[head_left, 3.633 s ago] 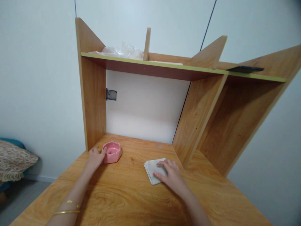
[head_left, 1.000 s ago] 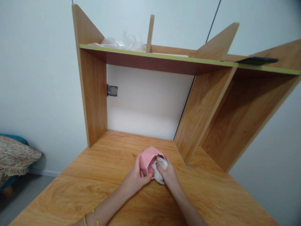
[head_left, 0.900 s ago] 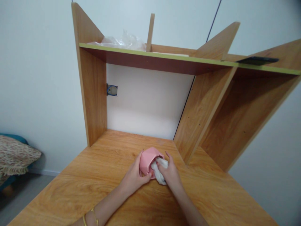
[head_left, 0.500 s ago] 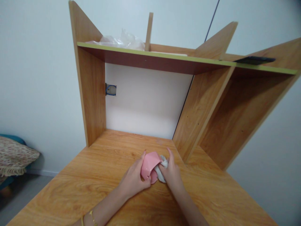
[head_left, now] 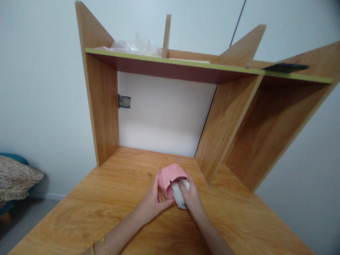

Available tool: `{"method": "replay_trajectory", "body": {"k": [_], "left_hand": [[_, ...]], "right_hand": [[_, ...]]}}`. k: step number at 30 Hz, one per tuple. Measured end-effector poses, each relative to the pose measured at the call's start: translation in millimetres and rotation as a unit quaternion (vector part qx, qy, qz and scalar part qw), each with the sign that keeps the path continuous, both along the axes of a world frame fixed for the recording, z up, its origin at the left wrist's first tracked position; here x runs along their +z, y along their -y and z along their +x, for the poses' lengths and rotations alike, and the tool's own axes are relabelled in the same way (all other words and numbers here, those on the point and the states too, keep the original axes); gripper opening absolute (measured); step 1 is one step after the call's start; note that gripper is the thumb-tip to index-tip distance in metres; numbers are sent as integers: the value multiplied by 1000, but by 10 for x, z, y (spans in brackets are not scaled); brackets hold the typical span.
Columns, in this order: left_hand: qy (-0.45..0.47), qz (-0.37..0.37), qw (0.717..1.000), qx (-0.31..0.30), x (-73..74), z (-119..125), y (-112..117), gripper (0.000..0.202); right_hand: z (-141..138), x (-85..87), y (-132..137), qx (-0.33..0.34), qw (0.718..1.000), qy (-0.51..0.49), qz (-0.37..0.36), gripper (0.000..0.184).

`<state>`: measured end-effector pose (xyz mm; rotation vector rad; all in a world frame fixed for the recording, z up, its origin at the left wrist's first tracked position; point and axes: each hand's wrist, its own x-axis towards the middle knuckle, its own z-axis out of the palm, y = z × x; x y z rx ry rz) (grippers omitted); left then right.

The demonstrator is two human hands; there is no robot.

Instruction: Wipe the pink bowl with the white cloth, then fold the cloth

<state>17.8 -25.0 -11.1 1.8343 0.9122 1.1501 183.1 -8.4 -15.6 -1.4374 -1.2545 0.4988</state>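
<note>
A pink faceted ashtray [head_left: 172,173] with small notches in its rim is tilted on its side above the desk, its opening facing me and to the right. My left hand [head_left: 154,200] grips it from the left, thumb at the lower rim and fingers round the outside. A crumpled white cloth [head_left: 179,196] is pushed partly into the opening by my right hand [head_left: 190,194]. The right fingertips are inside the ashtray with the cloth and partly hidden; one finger rests by the outer rim.
The wooden desk [head_left: 106,209] carries a shelf unit [head_left: 159,61] at its back. On the shelf lie a clear plastic bag [head_left: 138,46] and a flat black object [head_left: 285,67]. An open wall socket box [head_left: 124,101] shows at left. A patterned cloth [head_left: 18,177] covers blue furniture.
The ashtray has turned so its opening faces me more. My right hand has moved slightly left with the cloth, deeper into it.
</note>
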Motion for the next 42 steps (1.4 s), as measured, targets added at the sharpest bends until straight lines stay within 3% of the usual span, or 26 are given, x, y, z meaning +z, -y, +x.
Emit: {"method": "replay_trajectory", "body": {"k": [3,6,10,15,21,29,38,42], "left_hand": [[18,9,1000,13,35,25,32,80],[2,-3,1000,29,112,25,62,70],[-24,-3,999,38,167,5,62,70],[-84,74,991,69,111,-22,33,74],[-123,121,982,73,74,-40,47,76],[-149,121,980,58,211,-68,108,73],[-133,108,983,69,184,-65,80,73],[-144,116,981,55,191,-82,81,73]], "right_hand": [[-19,-30,-13,38,999,-24,12,62],[-43,1,7,23,1000,3,-11,65],[-48,100,58,-24,996,78,-41,71],[44,195,120,-39,967,241,-70,67],[95,239,167,-51,935,348,-42,69],[26,78,119,-7,965,257,-58,65],[23,-60,22,48,990,117,-63,78],[7,-66,15,43,994,92,-37,76]]}}
